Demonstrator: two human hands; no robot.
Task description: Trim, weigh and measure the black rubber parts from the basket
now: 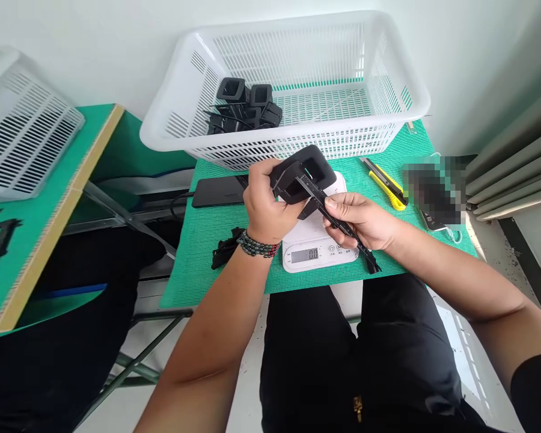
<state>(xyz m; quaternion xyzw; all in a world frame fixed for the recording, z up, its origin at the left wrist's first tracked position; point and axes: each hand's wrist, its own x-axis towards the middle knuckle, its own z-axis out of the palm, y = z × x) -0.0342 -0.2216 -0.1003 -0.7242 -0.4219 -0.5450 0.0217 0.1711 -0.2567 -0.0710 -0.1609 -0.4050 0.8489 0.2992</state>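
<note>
One white basket [297, 127] stands beyond the scale [313, 231], holding several black parts [251, 117]. Above the scale, the left hand [265, 201] curls closed around a hollow black piece [327, 168], forearm slanting up from near left. The right hand [363, 219], forearm angled in from the right, pinches a black caliper [340, 224] against that piece. Right of the scale lies a yellow cutter [390, 191].

Likely a small workshop, green-matted tables [252, 278], white plastic crates [293, 135], digital scale [321, 255], yellow cutter [390, 191]
</note>
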